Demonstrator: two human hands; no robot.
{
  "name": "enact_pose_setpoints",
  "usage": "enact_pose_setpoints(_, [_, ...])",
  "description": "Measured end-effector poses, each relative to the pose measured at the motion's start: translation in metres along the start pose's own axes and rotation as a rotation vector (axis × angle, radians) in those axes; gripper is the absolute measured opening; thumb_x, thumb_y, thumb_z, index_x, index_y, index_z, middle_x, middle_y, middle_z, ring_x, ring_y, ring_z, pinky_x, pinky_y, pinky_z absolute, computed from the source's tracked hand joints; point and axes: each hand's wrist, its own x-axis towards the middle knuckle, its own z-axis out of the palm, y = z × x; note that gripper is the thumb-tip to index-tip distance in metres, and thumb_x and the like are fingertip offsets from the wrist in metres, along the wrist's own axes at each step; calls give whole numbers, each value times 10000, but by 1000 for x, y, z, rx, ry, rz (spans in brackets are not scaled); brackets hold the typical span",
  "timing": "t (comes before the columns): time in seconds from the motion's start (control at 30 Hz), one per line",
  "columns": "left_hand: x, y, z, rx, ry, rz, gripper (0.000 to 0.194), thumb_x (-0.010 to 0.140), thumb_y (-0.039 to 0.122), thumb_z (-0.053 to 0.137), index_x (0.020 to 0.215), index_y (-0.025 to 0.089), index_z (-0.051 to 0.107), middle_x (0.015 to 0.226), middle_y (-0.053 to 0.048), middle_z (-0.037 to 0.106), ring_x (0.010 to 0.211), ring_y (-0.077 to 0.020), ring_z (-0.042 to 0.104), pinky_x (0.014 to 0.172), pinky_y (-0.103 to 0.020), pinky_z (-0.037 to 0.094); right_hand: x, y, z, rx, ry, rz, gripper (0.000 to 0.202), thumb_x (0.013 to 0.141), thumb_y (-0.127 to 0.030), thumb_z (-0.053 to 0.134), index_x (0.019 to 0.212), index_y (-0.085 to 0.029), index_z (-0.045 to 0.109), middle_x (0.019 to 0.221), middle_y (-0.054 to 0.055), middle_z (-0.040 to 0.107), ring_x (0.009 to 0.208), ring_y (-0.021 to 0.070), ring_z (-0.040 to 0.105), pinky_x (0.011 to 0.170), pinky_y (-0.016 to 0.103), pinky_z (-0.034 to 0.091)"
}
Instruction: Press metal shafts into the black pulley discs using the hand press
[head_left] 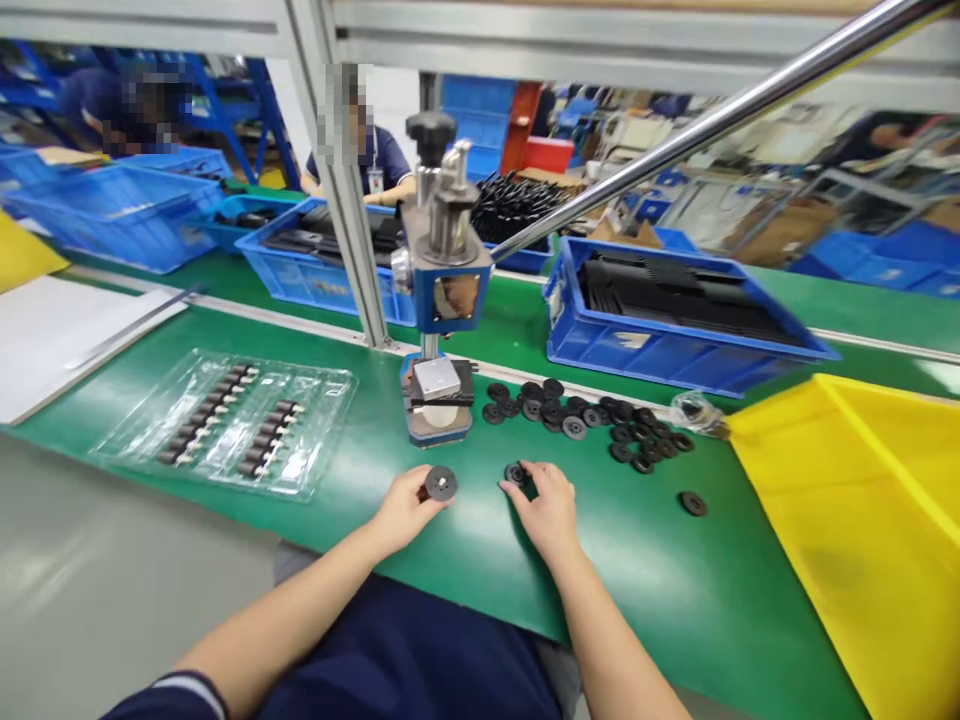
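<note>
My left hand (406,512) is closed around a black disc (441,484) with a small pale piece at its centre; whatever sits behind the disc is hidden by the fingers. Over to the right, my right hand (549,505) pinches another black ringed disc (515,473) between thumb and fingers, low over the green table (480,545). Just beyond both hands stands a hand press (439,400) with a metal block on its base and a long steel lever (637,165) slanting up to the right. Several loose black discs (574,427) lie in a scattered group right of the press.
A clear plastic tray (300,470) with rows of dark cylindrical parts lies at left. One lone disc (693,503) rests near a yellow bin (847,520). Behind the press are blue crates (675,350) of black parts and an aluminium post (349,200). People work across the table.
</note>
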Motion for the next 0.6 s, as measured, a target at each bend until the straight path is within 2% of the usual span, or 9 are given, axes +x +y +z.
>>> enact_pose_setpoints(0.3, [0, 4, -4, 56, -20, 117, 126, 863, 240, 605, 908, 146, 676, 899, -72, 636, 831, -169, 583, 757, -271, 450, 2, -5, 3, -9, 20, 47, 657, 801, -748, 504, 1082, -173, 652, 990, 99, 621, 920, 247, 561, 799, 373, 357])
enact_pose_setpoints(0.47, [2, 1, -4, 95, 16, 122, 102, 837, 227, 620, 850, 137, 667, 827, -61, 637, 772, -160, 584, 718, -262, 456, 4, -4, 4, -63, 28, 42, 577, 840, -696, 487, 1046, -191, 677, 965, 99, 617, 898, 251, 558, 772, 390, 376])
enact_pose_setpoints(0.6, [1, -2, -3, 41, 36, 37, 223, 811, 224, 640, 1019, 144, 628, 837, -43, 657, 712, -138, 589, 653, -235, 471, 6, -16, 1, 106, -11, 43, 518, 830, -632, 557, 1077, -191, 674, 944, 80, 607, 801, 202, 559, 749, 388, 445])
